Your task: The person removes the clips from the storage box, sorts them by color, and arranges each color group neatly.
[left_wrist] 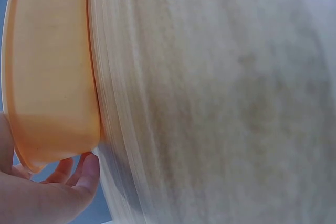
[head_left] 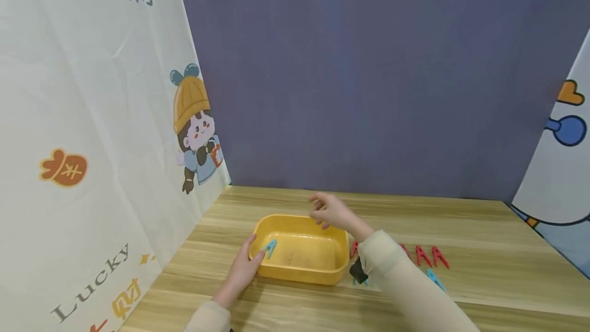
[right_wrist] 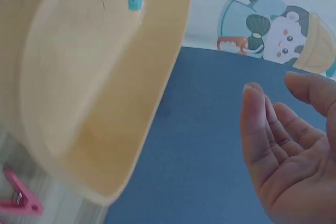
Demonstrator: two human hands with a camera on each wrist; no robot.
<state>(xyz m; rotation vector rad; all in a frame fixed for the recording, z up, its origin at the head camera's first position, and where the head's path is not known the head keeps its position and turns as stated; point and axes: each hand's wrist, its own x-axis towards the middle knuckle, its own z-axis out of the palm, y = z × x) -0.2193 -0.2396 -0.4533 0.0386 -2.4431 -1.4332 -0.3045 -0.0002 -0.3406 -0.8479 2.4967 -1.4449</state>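
Observation:
A yellow plastic tub stands on the wooden table. My left hand grips its left end, thumb over the rim and fingers along the outside wall, as the left wrist view also shows. Inside the tub, near that end, a blue clothespin leans by the thumb. Over the far right part of the tub hovers my right hand, holding nothing; in the right wrist view its fingers are loosely bent, apart from the thumb.
Right of the tub lie several red clothespins and a blue clothespin, some partly hidden by the right sleeve. A dark blue panel rises behind the table; a printed white sheet borders the left side.

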